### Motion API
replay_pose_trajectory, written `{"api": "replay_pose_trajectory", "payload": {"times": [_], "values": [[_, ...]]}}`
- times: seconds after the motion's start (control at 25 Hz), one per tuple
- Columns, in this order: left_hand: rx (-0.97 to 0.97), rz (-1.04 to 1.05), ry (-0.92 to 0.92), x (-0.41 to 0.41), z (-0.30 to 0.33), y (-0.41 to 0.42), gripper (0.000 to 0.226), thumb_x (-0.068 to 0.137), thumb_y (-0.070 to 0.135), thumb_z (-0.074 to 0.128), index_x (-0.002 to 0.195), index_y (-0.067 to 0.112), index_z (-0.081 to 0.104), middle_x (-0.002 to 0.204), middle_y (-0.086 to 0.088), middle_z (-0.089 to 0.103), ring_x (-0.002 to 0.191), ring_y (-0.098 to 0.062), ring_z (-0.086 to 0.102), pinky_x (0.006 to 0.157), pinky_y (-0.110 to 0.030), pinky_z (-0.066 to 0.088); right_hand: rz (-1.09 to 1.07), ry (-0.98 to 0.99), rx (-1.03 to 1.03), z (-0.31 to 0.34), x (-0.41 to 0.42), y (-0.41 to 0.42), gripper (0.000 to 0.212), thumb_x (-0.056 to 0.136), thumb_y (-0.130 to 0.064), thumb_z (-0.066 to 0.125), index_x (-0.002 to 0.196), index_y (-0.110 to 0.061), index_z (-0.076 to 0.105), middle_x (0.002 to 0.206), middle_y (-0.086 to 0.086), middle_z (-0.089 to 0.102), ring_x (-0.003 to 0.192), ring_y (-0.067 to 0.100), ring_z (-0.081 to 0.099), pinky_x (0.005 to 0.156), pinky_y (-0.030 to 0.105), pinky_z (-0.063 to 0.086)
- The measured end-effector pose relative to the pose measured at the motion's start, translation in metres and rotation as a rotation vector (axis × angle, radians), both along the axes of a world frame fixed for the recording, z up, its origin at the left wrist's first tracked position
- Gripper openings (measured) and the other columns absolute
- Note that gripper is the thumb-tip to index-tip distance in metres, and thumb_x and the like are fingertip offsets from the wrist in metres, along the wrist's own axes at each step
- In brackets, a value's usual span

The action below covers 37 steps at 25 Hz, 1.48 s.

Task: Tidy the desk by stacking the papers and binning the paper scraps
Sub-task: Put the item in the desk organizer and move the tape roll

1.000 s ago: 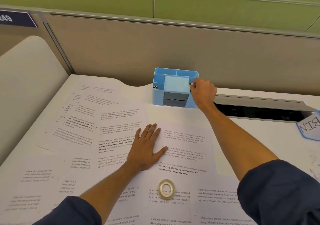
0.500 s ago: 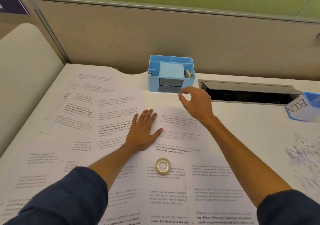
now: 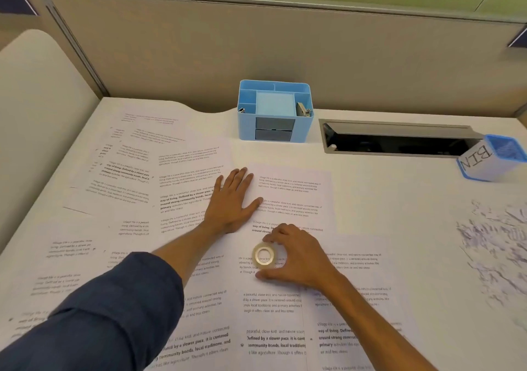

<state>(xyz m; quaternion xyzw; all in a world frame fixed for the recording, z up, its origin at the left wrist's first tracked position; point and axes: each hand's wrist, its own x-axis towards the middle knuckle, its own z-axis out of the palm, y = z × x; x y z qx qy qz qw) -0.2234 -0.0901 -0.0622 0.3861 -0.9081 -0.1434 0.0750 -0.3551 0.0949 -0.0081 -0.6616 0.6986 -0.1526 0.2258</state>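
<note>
Lying flat, the left hand (image 3: 232,199) presses open-palmed on overlapping printed papers (image 3: 182,188) covering the worktop (image 3: 385,199); the right hand (image 3: 296,258) pinches a clear tape roll (image 3: 264,255); shredded scraps (image 3: 493,250) lie below the blue bin (image 3: 494,161).

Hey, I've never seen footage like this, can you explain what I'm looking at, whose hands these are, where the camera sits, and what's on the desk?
There is no machine here. A person wears a camera on the head, so this one view looks forward and down at their own two bare hands. The left hand lies flat on printed papers spread across the white desk. The right hand has its fingers curled around a roll of clear tape that sits on the sheets; I can't tell if it is gripped yet. At the back stands a blue desk organiser. To the right a blue container labelled BIN stands near a pile of paper scraps.
</note>
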Motion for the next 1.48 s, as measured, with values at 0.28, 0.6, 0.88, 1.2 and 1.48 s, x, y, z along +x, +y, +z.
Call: {"api": "replay_pose_trajectory", "payload": {"times": [0.28,0.6,0.88,1.2,1.48], "values": [[-0.009,-0.004,0.014,0.000,-0.002,-0.001,0.078,0.093,0.069,0.020,0.155,0.023,0.019,0.164,0.004,0.010,0.151,-0.015,0.005,0.122,-0.045,0.002,-0.093,-0.147,-0.079,0.005,-0.013,-0.016,0.057,0.067,-0.058,0.076,0.115,-0.031,0.061,0.106,-0.017,0.058,0.093,0.002,0.055,0.082,0.027,0.045],[-0.027,0.004,0.029,-0.001,-0.005,-0.002,0.077,0.093,0.069,0.022,0.155,0.023,0.022,0.164,0.003,0.013,0.151,-0.016,0.008,0.122,-0.046,0.004,-0.424,-0.232,-0.420,0.058,-0.067,-0.125,0.071,0.070,-0.052,0.079,0.130,-0.026,0.052,0.111,-0.009,0.064,0.096,0.004,0.056,0.080,0.020,0.046],[-0.026,0.009,0.023,-0.001,-0.006,-0.003,0.077,0.093,0.069,0.020,0.155,0.024,0.020,0.164,0.004,0.011,0.151,-0.014,0.005,0.122,-0.046,0.003,-0.554,-0.075,-0.483,0.066,-0.103,-0.215,0.070,0.075,-0.057,0.071,0.132,-0.023,0.049,0.115,-0.003,0.066,0.101,0.015,0.061,0.087,0.039,0.054],[-0.024,0.011,0.023,-0.001,-0.007,-0.003,0.079,0.092,0.070,0.015,0.156,0.024,0.018,0.164,0.006,0.008,0.151,-0.013,0.002,0.123,-0.044,0.000,-0.548,0.065,-0.385,0.068,-0.120,-0.264,0.070,0.077,-0.054,0.072,0.133,-0.019,0.049,0.117,0.001,0.067,0.109,0.019,0.061,0.089,0.036,0.048],[-0.024,0.011,0.021,-0.001,-0.006,-0.002,0.078,0.092,0.070,0.015,0.156,0.024,0.018,0.164,0.006,0.008,0.151,-0.013,0.002,0.123,-0.044,-0.001,-0.557,0.068,-0.322,0.062,-0.115,-0.266,0.070,0.077,-0.057,0.070,0.133,-0.022,0.047,0.122,0.001,0.063,0.111,0.017,0.058,0.083,0.024,0.040]]}}
